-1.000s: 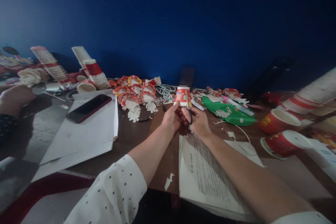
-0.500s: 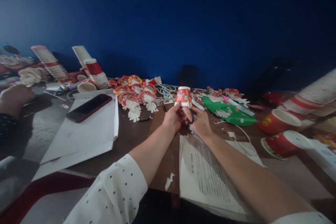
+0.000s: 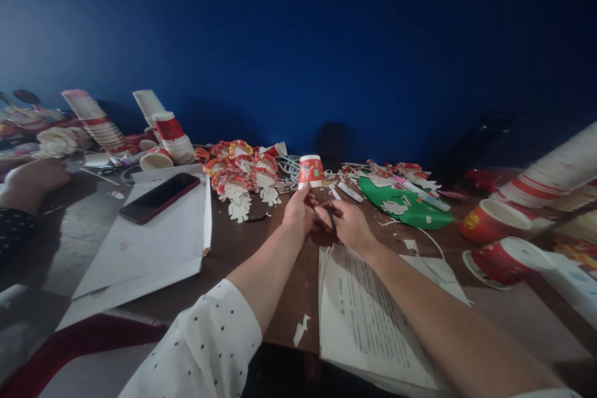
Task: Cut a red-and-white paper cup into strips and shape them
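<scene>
A red and white paper cup point(image 3: 311, 170) is held upside down above the table, its printed side towards me. My left hand point(image 3: 298, 214) grips it from below, the thumb lying against its lower edge. Just to the right, my right hand point(image 3: 351, 224) is closed on a pair of scissors point(image 3: 332, 220). Only their dark handle shows clearly; the blades are hard to make out. Fingers of both hands nearly meet under the cup. Behind them lie pale blue cords point(image 3: 289, 168) and white paper scraps.
Left are a phone point(image 3: 159, 198) on white paper point(image 3: 140, 255), red-and-white paper crafts point(image 3: 240, 174), stacked cups point(image 3: 172, 137) and another person's hand point(image 3: 37, 177). Right are a green sheet point(image 3: 420, 214), cups point(image 3: 497, 221) and a tall cup stack point(image 3: 550, 165). Printed pages point(image 3: 368, 305) lie below my right forearm.
My left hand and the cup have shifted left, away from the scissors. The right hand has lowered slightly and turned, and the scissors' handle now sits lower.
</scene>
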`<state>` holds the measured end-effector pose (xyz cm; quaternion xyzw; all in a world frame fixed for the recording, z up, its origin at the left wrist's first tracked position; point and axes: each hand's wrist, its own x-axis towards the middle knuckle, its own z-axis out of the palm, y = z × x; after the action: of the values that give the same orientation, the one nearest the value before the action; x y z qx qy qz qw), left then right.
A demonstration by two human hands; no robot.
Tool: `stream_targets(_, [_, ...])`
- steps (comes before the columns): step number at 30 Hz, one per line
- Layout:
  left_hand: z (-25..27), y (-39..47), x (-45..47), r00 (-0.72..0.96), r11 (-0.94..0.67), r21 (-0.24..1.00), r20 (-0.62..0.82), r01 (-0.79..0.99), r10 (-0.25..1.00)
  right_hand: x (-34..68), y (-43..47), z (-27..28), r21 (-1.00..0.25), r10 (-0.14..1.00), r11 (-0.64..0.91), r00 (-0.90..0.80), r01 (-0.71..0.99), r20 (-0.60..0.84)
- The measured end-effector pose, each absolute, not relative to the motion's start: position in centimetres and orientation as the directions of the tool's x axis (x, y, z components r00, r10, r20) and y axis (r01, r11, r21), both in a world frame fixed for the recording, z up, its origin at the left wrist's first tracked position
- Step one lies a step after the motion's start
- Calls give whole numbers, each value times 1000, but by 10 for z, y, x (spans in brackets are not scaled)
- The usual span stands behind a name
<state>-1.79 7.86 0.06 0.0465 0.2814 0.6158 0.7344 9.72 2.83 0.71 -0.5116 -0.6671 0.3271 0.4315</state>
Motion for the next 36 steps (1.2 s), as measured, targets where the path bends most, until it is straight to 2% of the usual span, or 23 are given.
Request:
stream_targets(4, [-5, 89, -24, 21, 157, 345, -368, -925, 930, 102, 18, 12, -630, 900, 402, -163, 664, 403])
stream_targets(8, [-8, 90, -24, 9, 129, 344, -330, -930, 944, 112, 38, 35, -343, 781, 456, -185, 821, 596])
stream_targets(11, [-9, 89, -23, 36, 154, 342, -326, -927, 945, 127, 78, 56, -155, 769, 370, -208, 916, 605])
stream_targets(15, [-10, 92, -21, 19, 153, 380, -334, -912, 942, 148, 134, 67, -13, 812, 279, -229, 960, 538])
stream_targets(23, [-13, 96, -18, 33, 162, 411, -304, -897, 952, 142, 189, 51, 101, 852, 305, -318, 947, 415])
stream_targets(31, [-16, 99, -16, 19, 149, 427, -293, -892, 956, 135, 202, 50, 158, 837, 327, -363, 932, 409])
stream_targets(34, [-17, 99, -15, 16, 144, 425, -289, -894, 957, 137, 200, 52, 132, 837, 320, -345, 938, 425])
stream_targets(36, [-16, 100, -16, 23, 149, 417, -292, -897, 956, 137, 196, 55, 55, 836, 316, -306, 947, 455])
